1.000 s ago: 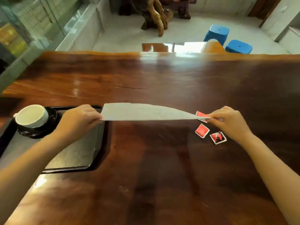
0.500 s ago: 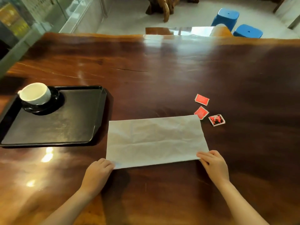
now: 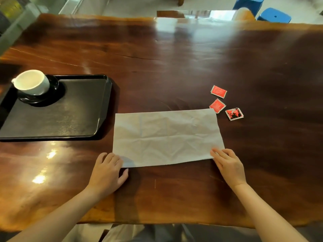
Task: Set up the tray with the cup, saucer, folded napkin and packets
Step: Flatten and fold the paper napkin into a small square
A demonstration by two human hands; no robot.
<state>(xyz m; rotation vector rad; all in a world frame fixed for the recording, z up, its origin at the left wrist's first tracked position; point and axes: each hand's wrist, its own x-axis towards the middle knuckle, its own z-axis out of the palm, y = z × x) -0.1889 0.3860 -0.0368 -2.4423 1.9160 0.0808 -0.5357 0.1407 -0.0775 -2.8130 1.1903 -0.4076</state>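
The broad wooden counter [image 3: 174, 67] is carrying everything. The black tray [image 3: 70, 119] is sitting at the left. Just right of it the napkin [image 3: 166, 137] is lying flat and unfolded. The left hand [image 3: 106, 173] and right hand [image 3: 229, 166] are pressing its near corners with loose fingers, gripping nothing and probably pinning it for a fold. The saucer [image 3: 54, 84] and the cup [image 3: 31, 82] on it are occupying the tray's far-left corner, leaving room. 3 red packets [image 3: 217, 105] are lying off the tray, by the napkin's far-right corner.

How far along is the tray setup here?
Done: the cup sits on its saucer on the tray. In hand: the napkin lies spread flat on the table, left hand and right hand resting on its near corners. Left: fold it, then move it and the three red packets onto the tray.
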